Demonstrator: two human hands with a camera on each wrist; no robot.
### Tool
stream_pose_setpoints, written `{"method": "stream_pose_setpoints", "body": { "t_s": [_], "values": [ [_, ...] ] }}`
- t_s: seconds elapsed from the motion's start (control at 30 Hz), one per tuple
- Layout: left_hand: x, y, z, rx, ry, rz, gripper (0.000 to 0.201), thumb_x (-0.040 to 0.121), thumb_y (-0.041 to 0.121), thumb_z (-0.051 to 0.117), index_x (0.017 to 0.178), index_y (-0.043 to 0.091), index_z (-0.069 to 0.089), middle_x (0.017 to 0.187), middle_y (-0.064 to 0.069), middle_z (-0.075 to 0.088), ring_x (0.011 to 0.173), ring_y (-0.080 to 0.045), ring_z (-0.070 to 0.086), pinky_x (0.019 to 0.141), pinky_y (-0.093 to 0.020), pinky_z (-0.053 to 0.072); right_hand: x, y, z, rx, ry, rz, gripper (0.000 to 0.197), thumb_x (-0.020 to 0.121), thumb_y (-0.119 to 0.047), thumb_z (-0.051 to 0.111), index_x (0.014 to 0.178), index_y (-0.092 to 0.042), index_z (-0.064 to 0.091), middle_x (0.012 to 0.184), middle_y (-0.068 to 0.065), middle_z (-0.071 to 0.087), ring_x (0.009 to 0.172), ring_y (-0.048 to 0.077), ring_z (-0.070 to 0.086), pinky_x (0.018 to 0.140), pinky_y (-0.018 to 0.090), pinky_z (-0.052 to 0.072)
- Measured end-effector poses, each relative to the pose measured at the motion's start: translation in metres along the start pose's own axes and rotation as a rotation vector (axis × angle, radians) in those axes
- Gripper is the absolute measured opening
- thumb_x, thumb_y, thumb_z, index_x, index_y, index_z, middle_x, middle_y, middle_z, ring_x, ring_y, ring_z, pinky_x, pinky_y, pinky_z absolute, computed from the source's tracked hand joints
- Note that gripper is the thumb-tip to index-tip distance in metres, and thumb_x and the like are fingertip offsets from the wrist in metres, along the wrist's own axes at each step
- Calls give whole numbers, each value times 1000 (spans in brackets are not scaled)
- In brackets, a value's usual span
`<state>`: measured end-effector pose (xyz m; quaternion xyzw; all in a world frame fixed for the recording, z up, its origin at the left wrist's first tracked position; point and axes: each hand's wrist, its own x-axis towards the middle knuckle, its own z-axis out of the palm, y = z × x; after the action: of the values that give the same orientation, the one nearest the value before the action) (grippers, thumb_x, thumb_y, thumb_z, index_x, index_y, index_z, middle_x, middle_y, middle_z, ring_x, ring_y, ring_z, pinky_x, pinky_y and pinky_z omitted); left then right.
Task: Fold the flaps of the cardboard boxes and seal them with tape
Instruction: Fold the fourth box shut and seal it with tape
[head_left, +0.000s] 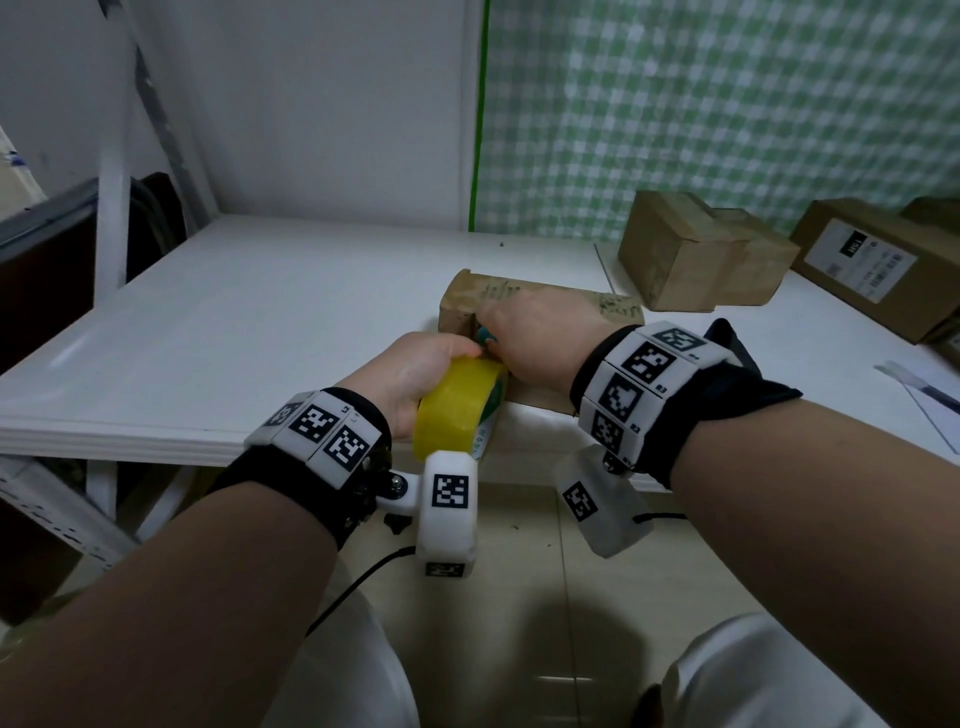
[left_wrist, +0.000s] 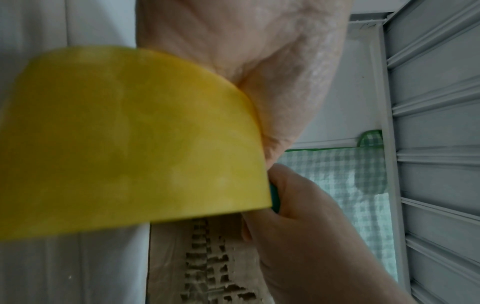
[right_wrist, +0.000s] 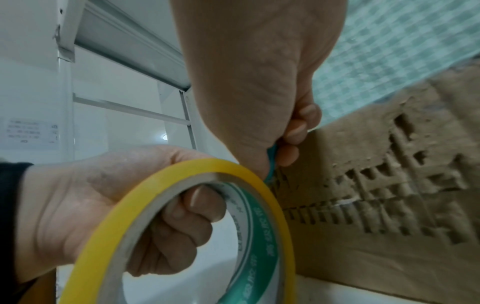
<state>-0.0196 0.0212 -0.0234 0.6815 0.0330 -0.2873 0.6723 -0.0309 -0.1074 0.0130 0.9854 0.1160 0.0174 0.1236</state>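
A worn brown cardboard box (head_left: 478, 296) (left_wrist: 207, 267) (right_wrist: 389, 195) lies at the near edge of the white table (head_left: 260, 322). My left hand (head_left: 415, 364) (left_wrist: 246, 51) (right_wrist: 91, 195) grips a yellow tape roll (head_left: 457, 410) (left_wrist: 130, 144) (right_wrist: 272, 201), fingers hooked through its core, right against the box's near left end. My right hand (head_left: 535, 332) (left_wrist: 311, 236) (right_wrist: 259, 72) pinches a small teal tool (head_left: 485, 335) (left_wrist: 275, 197) (right_wrist: 272, 160) at the box face, just above the roll. The tool's tip is hidden.
Two closed brown boxes (head_left: 691, 249) stand at the back right, and a labelled box (head_left: 878, 265) lies further right. A clear flat strip (head_left: 919, 384) rests at the table's right edge. A green-checked curtain hangs behind; shelf uprights rise on the left.
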Motion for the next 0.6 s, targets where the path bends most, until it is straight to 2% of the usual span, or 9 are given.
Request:
{"method": "stream_pose_setpoints", "body": {
  "t_s": [0.27,0.43,0.53,0.6],
  "values": [
    [2,1,0,23,33,10,25,90,19,59,111,6,61,90,-18,67,75,-29,65,76,-42,55,-7,12,4,6,-16,10,26,100,-21,38,124,-17,48,120,8,57,107,27,56,74,34,43],
    [1,2,0,49,46,4,17,90,19,59,102,7,62,84,-15,64,69,-26,62,67,-35,54,-14,23,7,-11,-37,24,25,99,-20,42,122,-16,50,117,7,58,102,25,57,67,32,39],
    [1,3,1,75,59,0,14,90,20,59,99,10,61,83,-14,64,69,-25,62,63,-33,54,-21,30,6,5,-55,40,25,99,-23,42,120,-15,52,109,6,58,91,23,54,64,30,36],
    [2,4,1,86,65,-2,16,90,20,59,102,10,61,84,-14,64,70,-25,63,61,-32,54,-26,33,3,89,-34,69,26,99,-27,40,117,-13,52,96,6,52,81,22,47,64,31,36]
  ]
}}
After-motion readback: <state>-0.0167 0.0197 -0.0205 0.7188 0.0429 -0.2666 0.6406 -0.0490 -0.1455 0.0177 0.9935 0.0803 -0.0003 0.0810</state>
